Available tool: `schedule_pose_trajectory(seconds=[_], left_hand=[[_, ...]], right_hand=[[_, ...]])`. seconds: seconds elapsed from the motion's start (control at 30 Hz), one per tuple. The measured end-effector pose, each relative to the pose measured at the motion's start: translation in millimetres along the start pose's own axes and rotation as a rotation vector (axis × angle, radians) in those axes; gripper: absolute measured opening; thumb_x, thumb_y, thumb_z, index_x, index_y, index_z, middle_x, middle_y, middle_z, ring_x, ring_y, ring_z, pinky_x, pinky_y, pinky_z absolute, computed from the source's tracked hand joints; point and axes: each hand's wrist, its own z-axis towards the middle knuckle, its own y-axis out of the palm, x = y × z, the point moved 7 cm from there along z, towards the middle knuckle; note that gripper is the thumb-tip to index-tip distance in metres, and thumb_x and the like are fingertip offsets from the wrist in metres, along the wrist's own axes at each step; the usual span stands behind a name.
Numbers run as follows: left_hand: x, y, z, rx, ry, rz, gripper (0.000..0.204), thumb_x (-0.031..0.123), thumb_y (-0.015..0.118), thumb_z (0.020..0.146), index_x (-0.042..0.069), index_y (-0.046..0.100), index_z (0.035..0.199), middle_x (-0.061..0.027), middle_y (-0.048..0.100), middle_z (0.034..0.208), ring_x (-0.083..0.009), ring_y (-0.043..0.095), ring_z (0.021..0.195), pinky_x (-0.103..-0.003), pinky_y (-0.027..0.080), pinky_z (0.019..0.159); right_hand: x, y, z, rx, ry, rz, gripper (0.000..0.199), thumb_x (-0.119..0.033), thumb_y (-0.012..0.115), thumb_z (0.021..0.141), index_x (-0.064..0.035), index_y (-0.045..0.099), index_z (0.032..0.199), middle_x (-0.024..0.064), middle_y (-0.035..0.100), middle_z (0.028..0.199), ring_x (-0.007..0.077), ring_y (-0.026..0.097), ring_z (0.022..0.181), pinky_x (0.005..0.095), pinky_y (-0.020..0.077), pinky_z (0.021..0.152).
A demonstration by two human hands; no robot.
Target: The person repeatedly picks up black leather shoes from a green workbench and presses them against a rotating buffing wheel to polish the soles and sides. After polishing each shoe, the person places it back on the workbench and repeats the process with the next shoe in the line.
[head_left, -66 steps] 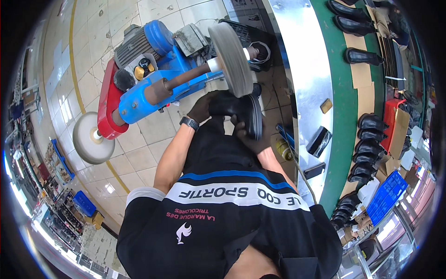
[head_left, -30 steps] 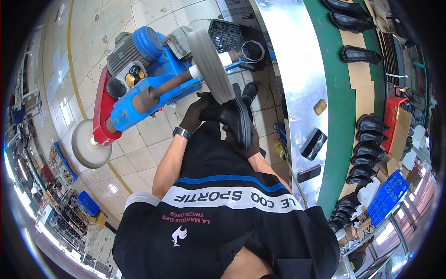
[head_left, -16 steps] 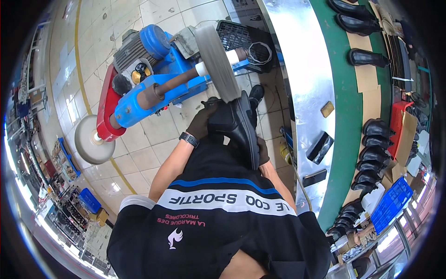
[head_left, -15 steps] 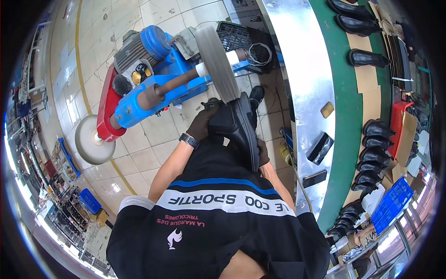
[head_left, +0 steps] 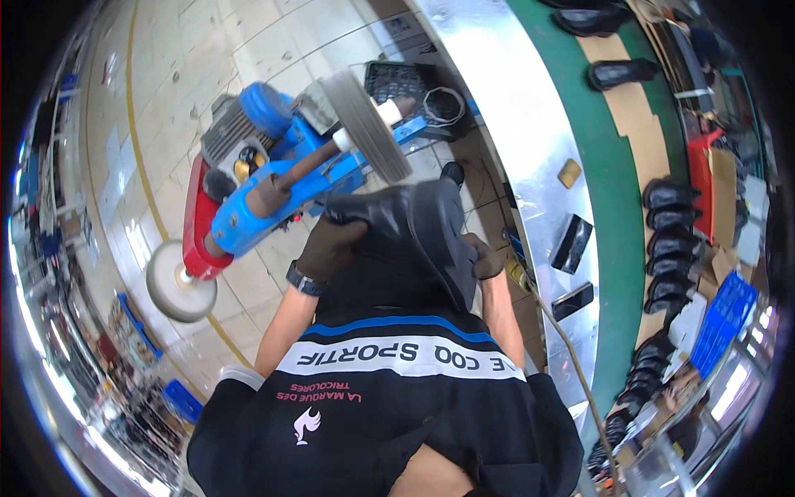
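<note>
Far left on the tiled floor (head_left: pixel 166 124) stands the blue and red buffing machine (head_left: pixel 248 207), round pad (head_left: pixel 178 286) at its left end, grey wheel (head_left: pixel 368 124) on the shaft at its right end. My gloved left hand (head_left: pixel 327 248) is wrapped around the upper of a black shoe (head_left: pixel 414 228), held just below that wheel, sole edge facing right; contact with wheel, can't tell. My right hand (head_left: pixel 487 258) grips the shoe's far side, fingers curled; the steel tabletop (head_left: pixel 530 149) with more black shoes (head_left: pixel 671 240) runs along the right.
</note>
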Motion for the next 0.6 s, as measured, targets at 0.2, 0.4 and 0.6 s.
schedule_pose_trajectory(seconds=[0.2, 0.4, 0.6], left_hand=[[96, 90, -9, -0.340, 0.334, 0.541, 0.055, 0.011, 0.087, 0.059, 0.000, 0.064, 0.107, -0.0073, 0.069, 0.101, -0.0170, 0.065, 0.090, -0.034, 0.051, 0.081], [128, 163, 21, -0.467, 0.587, 0.633, 0.049, 0.016, 0.088, 0.057, 0.000, 0.065, 0.098, -0.0089, 0.067, 0.095, -0.0183, 0.063, 0.086, -0.035, 0.050, 0.075], [112, 222, 91, -0.425, 0.258, 0.415, 0.052, 0.016, 0.089, 0.056, 0.001, 0.065, 0.098, -0.0082, 0.067, 0.094, -0.0184, 0.064, 0.087, -0.034, 0.051, 0.076]], right_hand=[[-127, 54, -29, -0.129, -0.291, -0.561, 0.097, -0.028, 0.083, 0.037, 0.0067, 0.057, 0.123, 0.0123, 0.065, 0.115, 0.0201, 0.063, 0.103, 0.0309, 0.0465, 0.092], [-219, 76, -71, 0.199, -0.220, -1.025, 0.085, -0.015, 0.079, 0.045, 0.0037, 0.057, 0.125, 0.0129, 0.065, 0.117, 0.0192, 0.062, 0.104, 0.0299, 0.0470, 0.092], [-222, 21, -80, 0.382, -0.298, -0.564, 0.082, -0.015, 0.079, 0.050, 0.0030, 0.056, 0.126, 0.0128, 0.064, 0.118, 0.0195, 0.061, 0.106, 0.0306, 0.0465, 0.094]])
